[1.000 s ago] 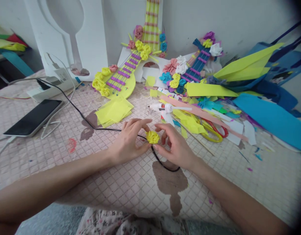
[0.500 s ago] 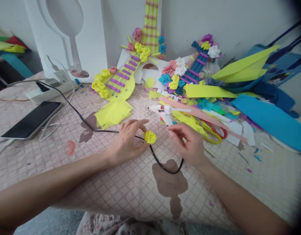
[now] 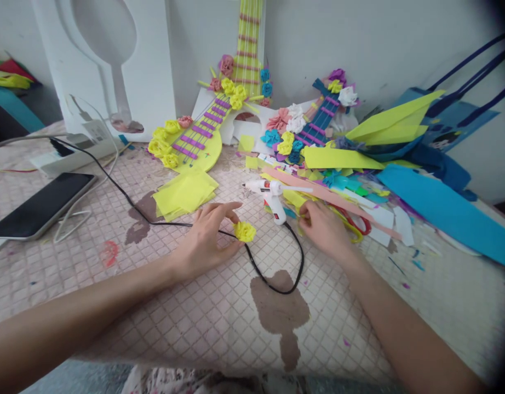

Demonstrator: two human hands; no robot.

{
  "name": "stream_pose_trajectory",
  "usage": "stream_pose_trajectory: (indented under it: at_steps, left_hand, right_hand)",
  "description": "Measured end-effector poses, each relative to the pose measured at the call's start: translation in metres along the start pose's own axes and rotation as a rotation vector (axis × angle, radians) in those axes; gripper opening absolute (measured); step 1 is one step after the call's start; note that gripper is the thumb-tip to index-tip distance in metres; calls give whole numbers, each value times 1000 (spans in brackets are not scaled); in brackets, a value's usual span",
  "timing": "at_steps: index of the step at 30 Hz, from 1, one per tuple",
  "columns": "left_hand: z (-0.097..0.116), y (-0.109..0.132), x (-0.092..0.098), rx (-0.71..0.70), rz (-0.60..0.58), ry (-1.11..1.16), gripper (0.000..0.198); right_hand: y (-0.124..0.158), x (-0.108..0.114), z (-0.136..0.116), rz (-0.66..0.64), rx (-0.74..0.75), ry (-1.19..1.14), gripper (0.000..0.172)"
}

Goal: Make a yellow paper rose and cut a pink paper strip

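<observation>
My left hand [image 3: 207, 232] pinches a yellow crepe-paper flower [image 3: 245, 232] between thumb and fingers, just above the table. Under that hand runs the black cord [image 3: 273, 287] of a white hot glue gun [image 3: 273, 200], which lies on its side with a clear glue stick in its back. To the right of the glue gun, my right hand [image 3: 324, 227] is closed at the edge of yellow paper pieces [image 3: 296, 198], near yellow-and-red handled scissors [image 3: 361, 224]. Its fingertips are partly hidden, so what they grip is unclear.
Yellow paper squares [image 3: 187, 191] lie left of centre. Behind stand flower-trimmed paper guitars, one yellow [image 3: 203, 150], one blue [image 3: 318, 128]. Blue paper [image 3: 445, 205] and scraps cover the right. A phone [image 3: 41, 205] and a power strip [image 3: 67, 156] are at the left.
My right hand has moved right and away from the glue gun's handle, to the yellow paper pieces. My left hand keeps the flower in about the same place. The view has shifted slightly.
</observation>
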State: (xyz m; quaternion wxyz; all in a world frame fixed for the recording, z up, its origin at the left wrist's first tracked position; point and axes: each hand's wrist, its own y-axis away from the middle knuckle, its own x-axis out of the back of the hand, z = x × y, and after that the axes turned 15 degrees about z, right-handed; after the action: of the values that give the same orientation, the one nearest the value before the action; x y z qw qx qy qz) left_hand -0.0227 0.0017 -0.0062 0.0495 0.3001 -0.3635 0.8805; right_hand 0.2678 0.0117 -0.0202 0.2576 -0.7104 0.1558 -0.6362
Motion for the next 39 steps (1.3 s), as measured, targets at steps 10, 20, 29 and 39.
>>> stream_pose_trajectory:
  at_steps: [10, 20, 29, 39]
  left_hand:
    - [-4, -5, 3, 5, 55, -29, 58]
    - [-9, -12, 7, 49, 69, -87, 57]
    - [-6, -7, 5, 46, 66, -13, 57]
    - [-2, 0, 3, 53, 1, 47, 61]
  right_hand:
    - [-9, 40, 12, -162, 108, -56, 7]
    - [-4, 54, -38, -292, 93, -342, 7]
    - [-15, 5, -53, -40, -44, 57, 32]
    - [-77, -24, -47, -90, 78, 10, 23]
